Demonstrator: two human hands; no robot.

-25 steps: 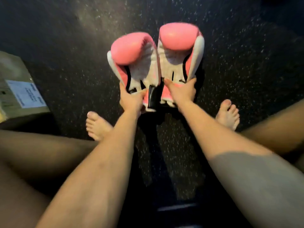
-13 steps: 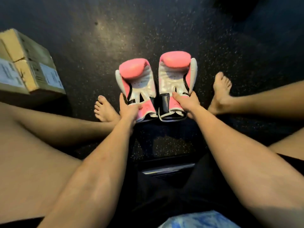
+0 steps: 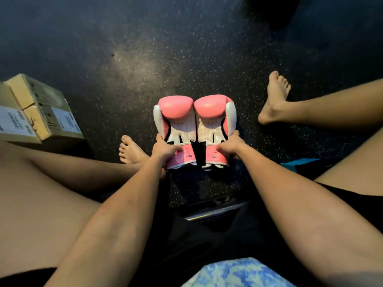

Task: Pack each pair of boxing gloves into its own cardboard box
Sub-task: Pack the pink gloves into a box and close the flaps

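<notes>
Two pink and white boxing gloves lie side by side, palms up, on the dark speckled floor between my legs. My left hand [image 3: 164, 151] grips the cuff of the left glove [image 3: 176, 123]. The cuff of the right glove [image 3: 214, 122] is held by my right hand [image 3: 230, 147]. The gloves touch along their inner edges, with a black strap between the cuffs. A closed cardboard box [image 3: 39, 112] with white labels sits at the left, apart from the gloves.
My bare left foot [image 3: 130, 151] rests just left of the gloves and my right foot [image 3: 273, 98] lies to their right. A dark metal bar [image 3: 213, 210] runs across the floor near my lap. Open dark floor [image 3: 165, 48] stretches beyond the gloves.
The gloves have been brought together until they touch. My hands shifted to the outer sides of the cuffs. The view tilted, so the box shows more fully at the left.
</notes>
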